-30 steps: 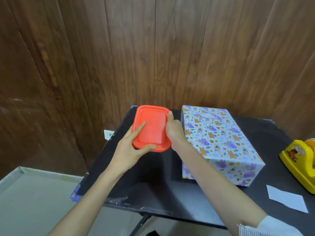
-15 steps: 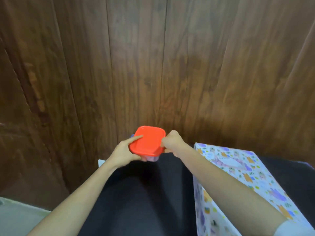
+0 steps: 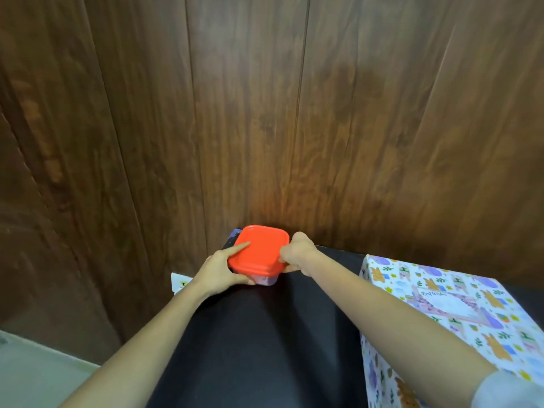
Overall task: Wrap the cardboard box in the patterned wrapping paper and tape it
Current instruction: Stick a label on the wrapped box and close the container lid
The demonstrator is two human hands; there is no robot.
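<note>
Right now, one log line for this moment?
left grip: holds red-lidded container | right grip: pinches its lid edge | container: far edge of black table | wrapped box: right side, not held

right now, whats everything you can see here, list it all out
container: 1, red lid on a clear base, far left corner of the table
wrapped box: 1, white paper with a purple, orange and green pattern, on the table's right side, apart from the container
table: 1, black, centre and bottom
paper slip: 1, white, just off the table's left edge, by the wall
wall: 1, dark brown wood panels, behind the table
pale surface: 1, grey-green, bottom left, lower than the table
sleeve: 1, white, on the right arm, bottom right
left hand: 1, grip on the container's left side, forefinger on the lid
right hand: 1, grip on the lid's right edge
</note>
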